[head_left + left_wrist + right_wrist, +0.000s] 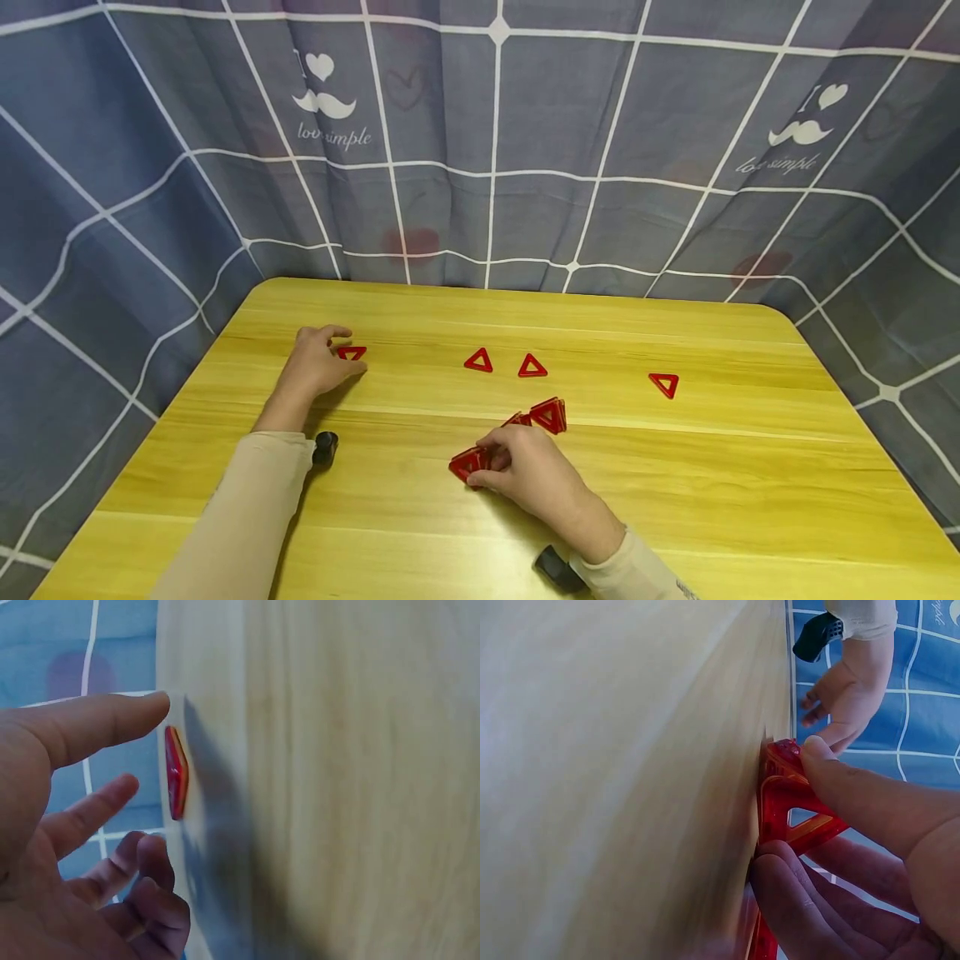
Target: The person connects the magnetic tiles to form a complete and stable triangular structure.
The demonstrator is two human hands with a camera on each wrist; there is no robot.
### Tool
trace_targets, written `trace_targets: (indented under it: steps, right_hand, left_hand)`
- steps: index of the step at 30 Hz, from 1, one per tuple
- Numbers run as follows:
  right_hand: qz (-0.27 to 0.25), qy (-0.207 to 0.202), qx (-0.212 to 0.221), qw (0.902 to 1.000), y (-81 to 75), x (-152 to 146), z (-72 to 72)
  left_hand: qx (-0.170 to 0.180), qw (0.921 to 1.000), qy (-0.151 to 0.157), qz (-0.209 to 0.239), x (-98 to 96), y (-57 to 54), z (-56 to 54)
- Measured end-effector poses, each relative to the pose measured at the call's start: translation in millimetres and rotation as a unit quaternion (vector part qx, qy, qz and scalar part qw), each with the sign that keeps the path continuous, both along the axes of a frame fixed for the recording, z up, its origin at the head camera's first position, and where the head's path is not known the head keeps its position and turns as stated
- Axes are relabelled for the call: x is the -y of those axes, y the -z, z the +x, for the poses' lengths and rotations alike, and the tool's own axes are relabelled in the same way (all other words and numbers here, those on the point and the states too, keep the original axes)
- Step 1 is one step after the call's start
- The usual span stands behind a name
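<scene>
At the left of the table, my left hand [317, 367] is spread around a single red triangle [361, 350] that lies flat. In the left wrist view, the thumb and fingers stand apart, with the red triangle [175, 774] between them and the camera-side tabletop. Near the middle front, my right hand [536, 473] pinches red hollow triangles [463, 465], which look stacked, between thumb and fingers. The right wrist view shows the held red triangles [778, 796] tilted close to the tabletop, partly covered by the fingers.
Just beyond the right hand sits a small stack of red triangles [551, 415], beside another red piece [517, 419] partly hidden by the hand. Single triangles lie farther back [488, 363] and to the right [673, 385]. A grid-patterned curtain [442, 208] hangs around the wooden table [390, 533].
</scene>
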State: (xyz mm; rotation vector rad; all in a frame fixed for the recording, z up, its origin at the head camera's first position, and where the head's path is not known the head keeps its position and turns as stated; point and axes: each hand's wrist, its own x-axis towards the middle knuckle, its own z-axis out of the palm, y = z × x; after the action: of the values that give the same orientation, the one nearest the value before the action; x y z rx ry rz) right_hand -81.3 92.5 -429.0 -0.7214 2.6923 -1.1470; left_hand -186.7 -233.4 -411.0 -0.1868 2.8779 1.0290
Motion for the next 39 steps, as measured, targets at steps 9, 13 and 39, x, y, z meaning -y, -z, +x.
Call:
trace_targets:
  steps: [9, 13, 39]
  right_hand:
    - [0.004, -0.002, -0.002, 1.0, 0.4, 1.3, -0.3]
    - [0.002, -0.002, -0.004, 1.0, 1.2, 1.4, -0.3]
    - [0.014, 0.003, -0.019, 0.9997, 2.0, -2.7, -3.0]
  left_hand:
    - [0.028, 0.9993, -0.006, -0.024, 5.6, 3.1, -2.6]
    - [0.039, 0.9988, -0.002, -0.029, 7.4, 4.4, -3.7]
    - [0.039, 0.9963, 0.063, 0.043, -24.2, 2.8, 9.0]
